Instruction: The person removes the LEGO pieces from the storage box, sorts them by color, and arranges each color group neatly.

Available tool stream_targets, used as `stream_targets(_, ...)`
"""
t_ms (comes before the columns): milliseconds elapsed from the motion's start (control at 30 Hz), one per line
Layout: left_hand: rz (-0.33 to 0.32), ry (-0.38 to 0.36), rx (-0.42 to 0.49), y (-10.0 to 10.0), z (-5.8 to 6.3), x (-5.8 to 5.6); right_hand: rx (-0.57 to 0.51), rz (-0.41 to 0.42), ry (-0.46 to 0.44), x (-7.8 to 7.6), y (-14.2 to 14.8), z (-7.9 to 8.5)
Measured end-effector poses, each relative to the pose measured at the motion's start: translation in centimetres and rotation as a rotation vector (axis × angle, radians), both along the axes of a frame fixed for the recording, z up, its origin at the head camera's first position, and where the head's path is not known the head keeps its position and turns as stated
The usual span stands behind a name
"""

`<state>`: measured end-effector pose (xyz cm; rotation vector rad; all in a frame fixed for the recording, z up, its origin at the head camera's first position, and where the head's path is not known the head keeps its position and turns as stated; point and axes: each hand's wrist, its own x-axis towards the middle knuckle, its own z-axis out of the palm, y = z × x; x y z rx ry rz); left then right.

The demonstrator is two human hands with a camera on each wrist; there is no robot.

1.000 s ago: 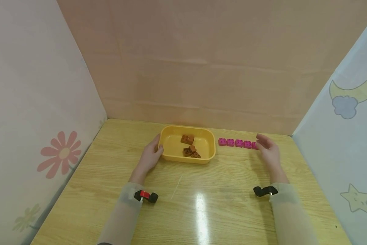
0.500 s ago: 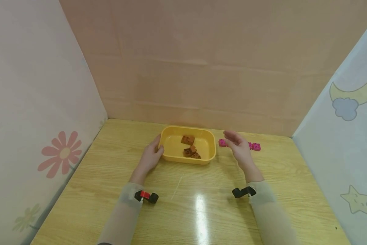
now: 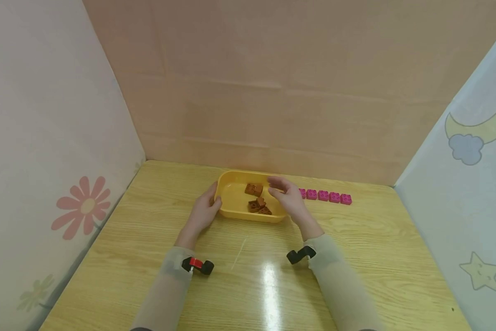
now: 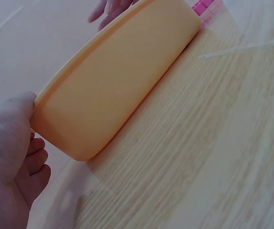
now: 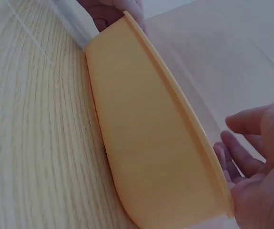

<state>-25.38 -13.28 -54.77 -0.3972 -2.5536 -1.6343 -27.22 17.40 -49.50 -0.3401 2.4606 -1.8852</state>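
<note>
A yellow plastic tray [image 3: 232,197] sits on the wooden table. My left hand [image 3: 201,210] grips its left end, with the thumb at the rim and the other fingers outside the wall. Inside lie several brown toy building bricks, a pair [image 3: 253,189] towards the back and a small cluster [image 3: 256,205] nearer the front. Over the tray's right end hovers my right hand [image 3: 291,201], its fingers loosely bent and nothing seen between them. In the right wrist view the fingers [image 5: 241,155] appear above the tray's rim [image 5: 194,124].
To the right of the tray runs a row of several pink toy bricks [image 3: 323,196], its left end partly behind my right hand. A tan cloth backdrop [image 3: 248,92] stands behind the wooden table [image 3: 380,257], with patterned sheets on both sides.
From the right end of the pink row, my right hand has moved left along it to the tray's right end. The left hand, tray and bricks have stayed in place.
</note>
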Motion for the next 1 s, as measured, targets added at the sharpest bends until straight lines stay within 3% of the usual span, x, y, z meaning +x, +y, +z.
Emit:
stream_targets(233,-0.004,-0.003,0.034,-0.1,0.1,0.1,0.172,-0.043,-0.009,-1.3,-1.8,-0.1)
stream_targets(667,0.008,0.000,0.033,-0.1,0.2,0.1,0.279,-0.036,-0.036,-2.4,-2.7,-1.0)
stream_targets(1000,-0.002,-0.018,0.030,0.0,0.2,0.1,0.432,-0.026,-0.043,-3.6,-3.2,-1.8)
